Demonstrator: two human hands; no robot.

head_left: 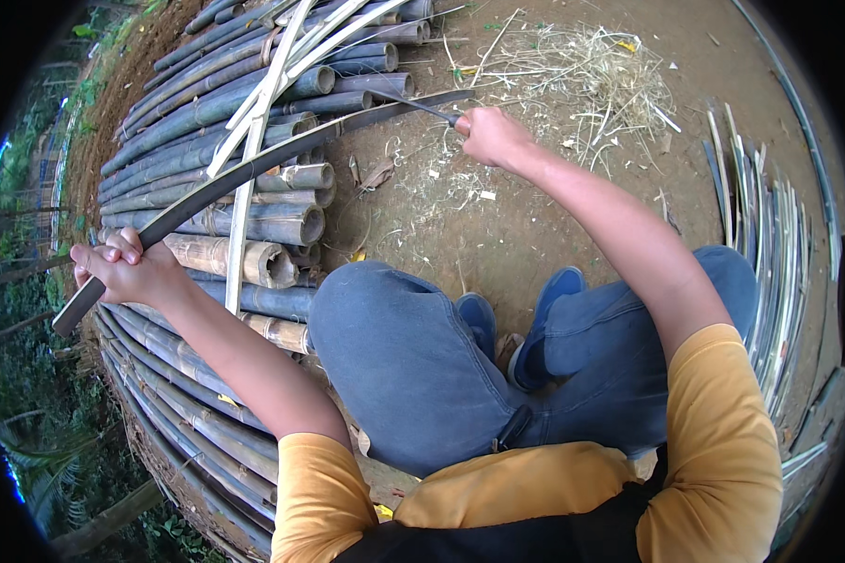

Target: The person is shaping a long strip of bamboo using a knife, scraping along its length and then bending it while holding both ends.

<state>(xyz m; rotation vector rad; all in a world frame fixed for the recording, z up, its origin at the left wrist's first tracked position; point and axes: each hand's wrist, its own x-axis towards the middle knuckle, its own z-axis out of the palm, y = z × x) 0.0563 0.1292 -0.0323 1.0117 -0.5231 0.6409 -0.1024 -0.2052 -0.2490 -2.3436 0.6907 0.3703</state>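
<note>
My left hand is closed around a long dark bamboo strip near its lower left end. The strip slants up and to the right across the bamboo poles, its far end above the bare ground. In my right hand, held out ahead, is the dark handle of a knife. Its narrow blade points left and crosses the strip close to the far end; whether the edge bites into it I cannot tell. Several pale split bamboo strips lie on the poles underneath.
Stacked bamboo poles fill the left side, cut ends facing right. A heap of shavings lies on the dirt floor ahead. Thin split strips are bundled at the right. My bent knees are in front of me, with greenery at the far left.
</note>
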